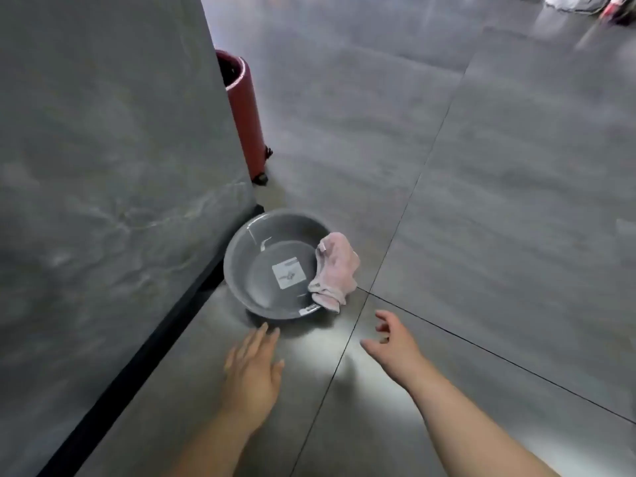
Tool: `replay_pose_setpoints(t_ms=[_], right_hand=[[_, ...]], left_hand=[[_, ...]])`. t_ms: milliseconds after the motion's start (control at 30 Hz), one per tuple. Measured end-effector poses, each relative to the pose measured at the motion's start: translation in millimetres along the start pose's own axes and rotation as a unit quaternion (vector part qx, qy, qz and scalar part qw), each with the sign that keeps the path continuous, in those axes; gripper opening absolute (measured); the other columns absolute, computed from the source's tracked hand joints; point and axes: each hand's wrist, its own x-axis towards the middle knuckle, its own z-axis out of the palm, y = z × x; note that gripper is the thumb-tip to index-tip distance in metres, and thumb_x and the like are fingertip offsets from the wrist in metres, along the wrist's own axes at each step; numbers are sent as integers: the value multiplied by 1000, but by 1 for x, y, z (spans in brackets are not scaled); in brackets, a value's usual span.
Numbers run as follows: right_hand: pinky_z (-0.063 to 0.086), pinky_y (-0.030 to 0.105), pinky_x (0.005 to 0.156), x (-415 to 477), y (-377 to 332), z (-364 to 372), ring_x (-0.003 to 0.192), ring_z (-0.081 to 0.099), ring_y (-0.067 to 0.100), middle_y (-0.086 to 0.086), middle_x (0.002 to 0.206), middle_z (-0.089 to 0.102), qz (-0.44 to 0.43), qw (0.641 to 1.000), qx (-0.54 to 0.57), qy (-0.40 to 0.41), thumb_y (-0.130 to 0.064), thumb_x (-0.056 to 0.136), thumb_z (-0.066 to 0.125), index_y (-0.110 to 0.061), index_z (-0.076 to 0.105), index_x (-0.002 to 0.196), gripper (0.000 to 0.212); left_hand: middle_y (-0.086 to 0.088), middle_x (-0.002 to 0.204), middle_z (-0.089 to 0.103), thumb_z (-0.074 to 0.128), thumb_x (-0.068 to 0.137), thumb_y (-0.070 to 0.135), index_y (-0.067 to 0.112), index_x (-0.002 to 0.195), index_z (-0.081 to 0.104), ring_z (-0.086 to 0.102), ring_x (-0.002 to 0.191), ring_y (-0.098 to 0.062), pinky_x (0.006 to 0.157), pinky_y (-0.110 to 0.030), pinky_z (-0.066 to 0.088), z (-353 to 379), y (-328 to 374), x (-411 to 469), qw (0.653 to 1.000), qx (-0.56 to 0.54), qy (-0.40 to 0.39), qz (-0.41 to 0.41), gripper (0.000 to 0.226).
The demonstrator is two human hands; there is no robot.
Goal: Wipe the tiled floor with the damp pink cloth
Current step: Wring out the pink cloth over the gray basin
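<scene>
2 bare forearms reach in from the bottom edge over the tiled floor (481, 173), which is made of large glossy grey tiles split by thin dark grout lines. The left hand (253, 370) is palm-down with its fingers straight and together, holding nothing; its fingertips stop just short of the near rim of a round grey plastic basin (241, 242). The right hand (392, 346) is also empty, its fingers spread and loosely bent, with the thumb stretched out to the left. It hovers near the lower end of the pink cloth (335, 270) but is apart from it. The cloth is crumpled and draped over the basin's right rim, partly hanging inside and partly over the outside, close to the spot where 2 grout lines meet. A white square label (289, 273) lies on the basin's flat bottom; whether the basin holds water cannot be told. The basin sits on the floor right beside a tall grey marble-patterned panel (103, 166) that fills the left side, with a black strip (137, 366) running along the panel's base. Behind the panel's edge stands a dark red cylindrical bin (245, 111) on small casters, well apart from the basin. At the top right corner lie some blurred white and red things (585, 1), too unclear to name. A bright glare patch shines on the tiles between the 2 hands.
</scene>
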Motion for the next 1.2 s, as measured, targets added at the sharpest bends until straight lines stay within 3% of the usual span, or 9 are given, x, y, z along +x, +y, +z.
replay_pose_setpoints(t_ms=[133,300,467,633,800,933,1033,1133,1200], right_hand=[[32,21,95,84,12,51,132,34,21,6,146,30,-114,991,-69,28,-10,79,61,-18,22,144,76],[17,27,113,152,30,88,143,14,21,2,157,6,-167,966,-174,89,-12,80,56,-18,6,147,84],[35,28,94,163,30,93,126,38,27,8,142,36,-169,950,-194,178,-6,80,52,-13,35,138,60],[27,26,64,181,16,72,93,53,33,15,103,62,-116,970,-46,207,-4,86,46,-10,60,92,17],[53,40,87,179,-8,25,96,62,33,22,105,65,5,902,405,151,-12,77,38,-9,61,88,26],[39,6,35,134,-40,-12,42,52,9,-5,34,49,-60,869,484,85,-3,82,44,-11,43,56,27],[43,8,37,95,-62,-17,35,56,4,-6,35,55,-133,831,541,-3,-17,40,64,-13,58,38,7],[41,8,34,78,-63,-9,30,54,1,-6,30,54,-158,797,578,-72,-27,51,50,-10,58,27,31],[49,12,43,76,-56,-5,46,66,6,3,47,67,-144,779,590,-155,-27,52,56,-7,70,43,26]], left_hand=[[-8,119,67,23,86,44,11,120,49,47,121,-20,112,-28,8,64,-34,88,995,49,71,54,54],[-2,109,72,3,93,47,14,116,52,61,111,-19,114,-26,-10,103,-64,141,983,148,52,90,64],[5,98,75,0,92,49,19,102,65,67,101,-18,114,-26,-6,101,-61,151,991,85,55,88,72],[2,100,74,4,92,50,18,102,65,68,101,-19,114,-24,-10,105,-66,154,992,76,42,88,70],[5,131,55,11,69,75,20,124,54,41,132,-12,114,-28,-1,91,-57,156,985,-136,98,31,89],[9,103,62,47,91,29,25,90,61,57,107,-13,86,-11,40,49,-25,153,845,-528,81,-38,14],[3,113,59,40,84,45,23,100,56,57,98,-10,94,-26,38,31,-4,159,741,-669,-54,-25,31],[-12,131,55,41,64,74,15,123,53,57,107,-20,96,-36,42,25,12,151,659,-727,-192,-16,84],[-10,117,68,56,48,75,16,106,68,65,103,-19,89,-35,53,26,19,142,587,-768,-256,8,83]])
